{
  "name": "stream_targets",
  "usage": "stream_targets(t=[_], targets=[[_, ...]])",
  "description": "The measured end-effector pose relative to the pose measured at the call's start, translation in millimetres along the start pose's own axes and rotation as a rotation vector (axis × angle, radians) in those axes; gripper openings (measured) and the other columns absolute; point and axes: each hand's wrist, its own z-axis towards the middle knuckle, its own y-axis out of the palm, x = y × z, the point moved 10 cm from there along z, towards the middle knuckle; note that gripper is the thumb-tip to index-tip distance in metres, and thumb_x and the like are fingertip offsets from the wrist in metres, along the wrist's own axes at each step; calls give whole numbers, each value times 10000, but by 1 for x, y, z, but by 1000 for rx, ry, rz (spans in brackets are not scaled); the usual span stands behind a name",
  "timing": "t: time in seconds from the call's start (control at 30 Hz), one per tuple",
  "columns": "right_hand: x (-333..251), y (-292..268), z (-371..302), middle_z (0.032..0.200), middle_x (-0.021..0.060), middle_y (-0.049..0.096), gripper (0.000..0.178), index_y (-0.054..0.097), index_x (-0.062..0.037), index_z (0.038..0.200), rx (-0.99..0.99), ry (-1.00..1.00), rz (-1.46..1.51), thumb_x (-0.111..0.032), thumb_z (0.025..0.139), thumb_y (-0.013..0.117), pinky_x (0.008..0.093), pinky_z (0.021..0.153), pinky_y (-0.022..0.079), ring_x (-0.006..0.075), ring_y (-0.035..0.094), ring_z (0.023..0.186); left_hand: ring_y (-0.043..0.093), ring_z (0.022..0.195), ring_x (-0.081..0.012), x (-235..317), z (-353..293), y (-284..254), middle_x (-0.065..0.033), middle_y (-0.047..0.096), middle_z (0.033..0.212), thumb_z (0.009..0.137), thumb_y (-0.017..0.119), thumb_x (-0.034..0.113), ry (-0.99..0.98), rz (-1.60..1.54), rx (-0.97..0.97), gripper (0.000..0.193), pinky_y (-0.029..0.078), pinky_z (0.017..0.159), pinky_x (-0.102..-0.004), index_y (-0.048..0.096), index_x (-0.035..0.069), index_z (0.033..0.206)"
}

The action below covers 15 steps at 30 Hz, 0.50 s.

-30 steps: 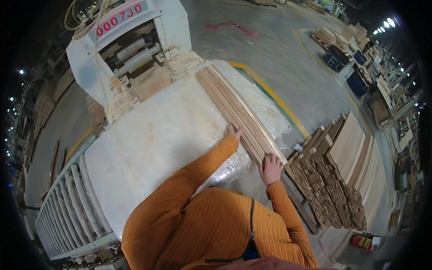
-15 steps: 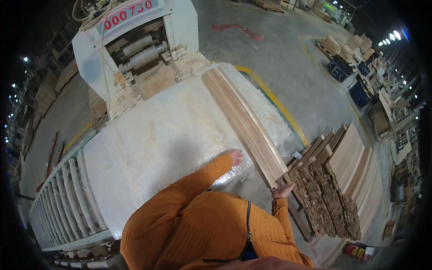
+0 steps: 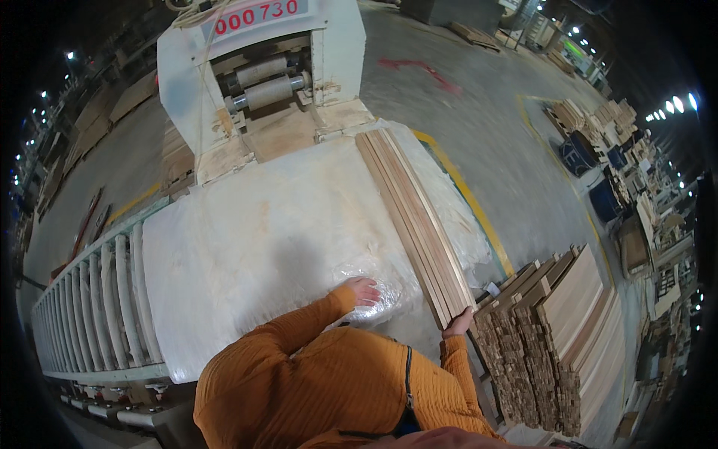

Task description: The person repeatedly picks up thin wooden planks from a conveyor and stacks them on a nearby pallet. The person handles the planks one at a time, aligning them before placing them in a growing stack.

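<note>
Several long, narrow wooden strips (image 3: 419,232) lie side by side along the right part of a table wrapped in clear plastic (image 3: 224,254). My right hand (image 3: 458,323) grips their near end from the right, thumb over the top edge and the other fingers hidden beneath. Left of the strips, my left hand (image 3: 365,292) rests on the shiny crumpled plastic near the table's front edge. Its fingers are stretched out and hold nothing; a gap separates them from the strips.
A white machine (image 3: 340,67) with two metal rollers (image 3: 268,91) stands at the table's far end. A roller conveyor (image 3: 105,299) runs along the left. To my right rises a tall stack of wooden boards (image 3: 523,359). A yellow line (image 3: 467,198) marks the floor beyond the table.
My left hand has drawn back from beside the strips and spread on the plastic. My right hand has closed over the strips' near end. The view has shifted somewhat.
</note>
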Motion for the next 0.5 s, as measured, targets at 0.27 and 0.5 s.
stream_targets(t=[0.27,0.5], targets=[[-43,5,-29,1393,238,308,649,173,33,1405,149,-368,-601,-379,940,361,354,1013,302,330,379,1236,622,881,-350,0,0,-2,-218,591,974,885,537,245,-15,103,121,316,535,729,-449,474,21,1099],[-51,8,-35,1367,264,331,649,184,38,1398,196,-407,-748,-377,937,377,360,1003,310,351,398,1218,623,873,-348,0,1,-3,-218,591,968,876,547,237,-20,121,130,324,538,712,-441,469,9,1092]])
